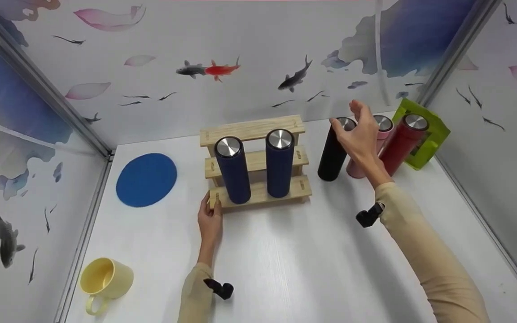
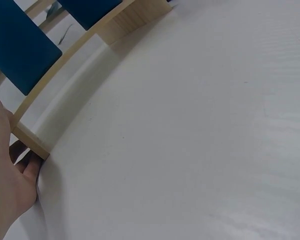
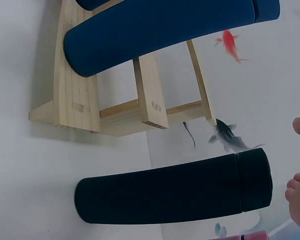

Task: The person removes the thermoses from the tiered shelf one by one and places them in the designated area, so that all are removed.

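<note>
A three-tier wooden rack (image 1: 258,161) stands against the back wall. Two dark blue thermos bottles, one on the left (image 1: 234,175) and one on the right (image 1: 280,166), stand upright on its lowest step. My left hand (image 1: 210,224) grips the left end of that step, thumb above and fingers at its end. To the rack's right, a black thermos bottle (image 1: 332,152) stands on the table. My right hand (image 1: 359,134) is beside its steel-topped lid, thumb and fingers spread apart. In the right wrist view, a gap shows between the fingertips (image 3: 296,185) and the black bottle (image 3: 175,190).
Behind my right hand stand a pink bottle (image 1: 382,125) and a red bottle (image 1: 402,141), with a bright green object (image 1: 435,134) at the back corner. A blue round mat (image 1: 146,179) lies left of the rack. At the front left sits a yellow mug (image 1: 119,278).
</note>
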`<action>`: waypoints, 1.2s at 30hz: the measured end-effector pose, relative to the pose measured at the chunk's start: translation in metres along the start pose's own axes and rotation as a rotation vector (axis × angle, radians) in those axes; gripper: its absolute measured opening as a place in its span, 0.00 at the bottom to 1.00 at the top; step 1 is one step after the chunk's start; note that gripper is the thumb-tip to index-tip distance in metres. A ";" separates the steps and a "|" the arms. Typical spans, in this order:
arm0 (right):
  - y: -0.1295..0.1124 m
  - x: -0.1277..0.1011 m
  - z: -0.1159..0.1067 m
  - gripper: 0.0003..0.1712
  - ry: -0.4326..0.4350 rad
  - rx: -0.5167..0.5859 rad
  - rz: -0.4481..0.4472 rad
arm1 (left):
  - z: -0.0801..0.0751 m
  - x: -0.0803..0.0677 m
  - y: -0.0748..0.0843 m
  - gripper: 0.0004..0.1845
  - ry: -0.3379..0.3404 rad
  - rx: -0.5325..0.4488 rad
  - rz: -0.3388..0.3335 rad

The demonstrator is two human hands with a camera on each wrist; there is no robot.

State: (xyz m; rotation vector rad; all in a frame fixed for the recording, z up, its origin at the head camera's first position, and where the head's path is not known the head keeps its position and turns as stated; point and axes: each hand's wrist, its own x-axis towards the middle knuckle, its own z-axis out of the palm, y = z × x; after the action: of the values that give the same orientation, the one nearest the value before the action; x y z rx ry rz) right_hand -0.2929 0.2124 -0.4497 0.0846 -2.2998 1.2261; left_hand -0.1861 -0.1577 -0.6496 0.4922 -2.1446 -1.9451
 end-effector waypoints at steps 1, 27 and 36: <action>-0.003 0.000 0.000 0.37 -0.004 -0.002 -0.002 | 0.000 0.000 0.000 0.28 -0.004 0.000 -0.003; -0.055 -0.031 0.012 0.33 -0.102 0.157 -0.165 | -0.008 -0.019 0.041 0.29 -0.052 -0.001 -0.019; -0.065 -0.048 0.022 0.35 -0.181 0.220 -0.178 | -0.004 -0.003 0.012 0.29 -0.028 0.014 -0.040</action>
State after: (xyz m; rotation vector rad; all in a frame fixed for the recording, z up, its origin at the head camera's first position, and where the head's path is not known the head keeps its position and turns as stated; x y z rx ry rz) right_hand -0.2417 0.1479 -0.4339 0.4863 -2.2400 1.4209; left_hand -0.1836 -0.1598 -0.6369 0.5171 -2.1839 -1.9703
